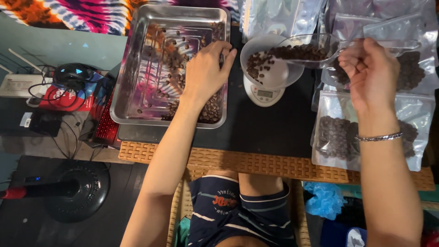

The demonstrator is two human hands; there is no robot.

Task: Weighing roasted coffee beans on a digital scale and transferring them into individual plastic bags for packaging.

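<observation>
Item: coffee beans (pixel 297 51), being portioned by weight. The right hand (pixel 372 73) is gripping the handle of a clear scoop (pixel 305 52), fingers curled shut around it, tilting the beans toward a white bowl (pixel 270 64) sitting on a small digital scale (pixel 264 95). The left hand (pixel 208 73) is resting loosely curled in the steel tray (pixel 137 68), fingertips touching loose beans. Filled clear pouches (pixel 338 132) are lying on the counter (pixel 256 132). Judgement: filling is under way; the next move calls for a slow, careful tip.

Silver tray (pixel 132 68), dk brown beans (pixel 210 110), white scale (pixel 263 93), tie-dye cloth (pixel 82 16), striped navy shorts (pixel 238 215)
</observation>
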